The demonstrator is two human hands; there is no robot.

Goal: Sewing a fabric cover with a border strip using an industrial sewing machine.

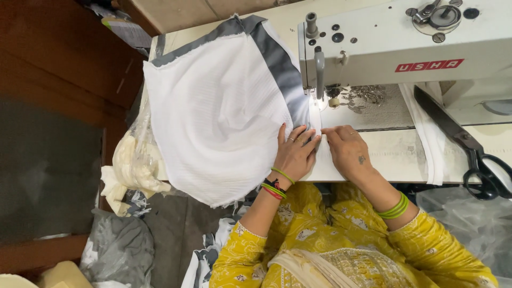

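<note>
White crinkled fabric [218,112] with a grey band lies on the sewing table [394,154] — at nine o'clock from the sewing machine [405,48]. The left hand [294,153] and the right hand [348,150] lie flat, palms down, fingers together, pressing its edge — fingertips almost meeting below the needle.

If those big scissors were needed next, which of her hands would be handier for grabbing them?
The right hand, probably. The black scissors lie on the table on its side, past the sewing machine. The left hand rests flat on the white fabric, farther away.
</note>
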